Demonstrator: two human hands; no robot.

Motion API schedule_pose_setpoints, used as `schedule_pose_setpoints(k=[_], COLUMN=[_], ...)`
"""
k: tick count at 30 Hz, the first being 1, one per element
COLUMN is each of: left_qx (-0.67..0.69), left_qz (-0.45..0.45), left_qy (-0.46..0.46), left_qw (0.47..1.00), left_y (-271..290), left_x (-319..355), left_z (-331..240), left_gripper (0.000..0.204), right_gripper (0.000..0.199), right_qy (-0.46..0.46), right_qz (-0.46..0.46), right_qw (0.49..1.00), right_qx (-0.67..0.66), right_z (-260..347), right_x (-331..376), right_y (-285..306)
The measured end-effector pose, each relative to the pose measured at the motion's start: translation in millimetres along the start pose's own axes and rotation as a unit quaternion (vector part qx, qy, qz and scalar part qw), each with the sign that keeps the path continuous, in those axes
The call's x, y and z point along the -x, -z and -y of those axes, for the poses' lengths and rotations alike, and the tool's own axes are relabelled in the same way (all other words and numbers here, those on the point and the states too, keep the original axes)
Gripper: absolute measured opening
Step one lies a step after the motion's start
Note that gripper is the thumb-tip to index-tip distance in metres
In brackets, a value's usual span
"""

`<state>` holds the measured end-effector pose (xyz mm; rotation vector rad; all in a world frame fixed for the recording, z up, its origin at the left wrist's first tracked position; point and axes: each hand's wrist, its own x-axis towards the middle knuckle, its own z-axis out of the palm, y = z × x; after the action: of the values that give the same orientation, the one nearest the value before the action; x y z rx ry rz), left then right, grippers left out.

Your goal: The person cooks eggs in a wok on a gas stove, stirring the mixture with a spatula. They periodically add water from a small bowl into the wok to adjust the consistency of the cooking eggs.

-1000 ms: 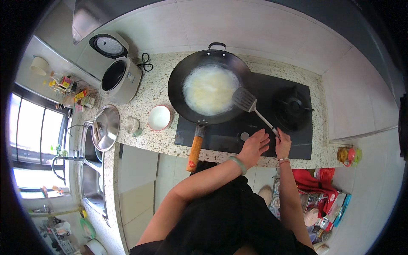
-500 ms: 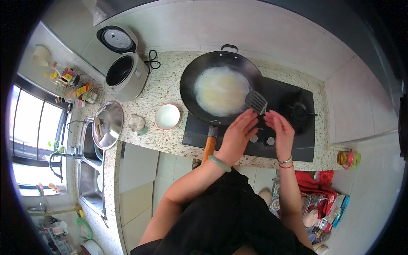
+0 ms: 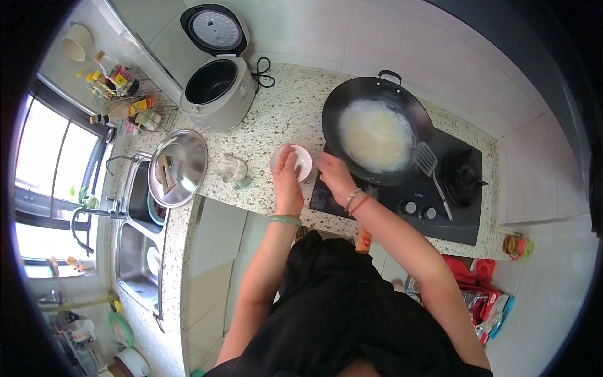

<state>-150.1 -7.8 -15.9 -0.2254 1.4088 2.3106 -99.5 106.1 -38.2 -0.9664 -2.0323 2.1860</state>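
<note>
Left hand: I see my left hand (image 3: 287, 179) reaching over the front edge of the speckled stone counter (image 3: 282, 119), fingers curled down onto the small white bowl (image 3: 299, 162), gripping its near rim as far as I can tell.
Right hand: my right hand (image 3: 334, 178) hovers just beside the bowl, at the near left rim of the wok; fingers bent, but I cannot tell whether it holds anything.
Small white bowl: round, smooth, probably ceramic; it sits on the counter near the front edge, between the hob and a small pale crumpled thing (too blurred to name).
Hob: a flat black glass cooktop (image 3: 461, 217) set into the right end of the counter, two round knobs along its front edge.
Spatula: a slotted metal spatula (image 3: 430, 169) leans on the wok's right rim, handle pointing toward the front, parked within easy reach, I judge.
Wok: a wide, dark, round-bottomed wok (image 3: 377, 129) on the left burner, holding a pale, foamy liquid; its wooden handle passes under my right arm.
Lid: a shiny domed steel lid (image 3: 178, 168) rests across the sink (image 3: 135, 251) at the counter's left end, likely set aside there.
Rice cooker: a white rice cooker (image 3: 217, 78) at the back left, lid flipped up, dark inner pot showing.
Bottles: a wire rack of sauce bottles (image 3: 122, 94) in the far left corner by the window.
</note>
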Motion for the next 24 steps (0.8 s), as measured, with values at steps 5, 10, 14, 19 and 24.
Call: schedule_pose_setpoints(k=[5,10,14,19,24], left_qx=[-0.082,-0.164,-0.191,-0.120,-0.151], left_qz=[-0.070,-0.076,-0.072,-0.024,-0.004], left_qy=[-0.027,0.006,0.041,0.100,0.134], left_qw=[0.994,0.984,0.978,0.987,0.979], left_y=[50,85,115,129,122], left_x=[-40,-79,-112,-125,-118], left_z=[2,28,67,79,48], left_gripper=[0.055,0.060,0.057,0.047,0.038], right_gripper=[0.044,0.052,0.034,0.025,0.023], right_qy=[0.004,-0.089,-0.150,-0.156,-0.149], right_qz=[-0.157,-0.162,-0.139,-0.148,-0.145], right_qw=[0.976,0.974,0.978,0.976,0.978], right_qx=[0.151,0.129,0.035,-0.032,-0.034], right_z=[-28,-81,-92,-95,-79], right_x=[-31,-81,-88,-90,-84], right_y=[-52,-43,-51,-58,-66])
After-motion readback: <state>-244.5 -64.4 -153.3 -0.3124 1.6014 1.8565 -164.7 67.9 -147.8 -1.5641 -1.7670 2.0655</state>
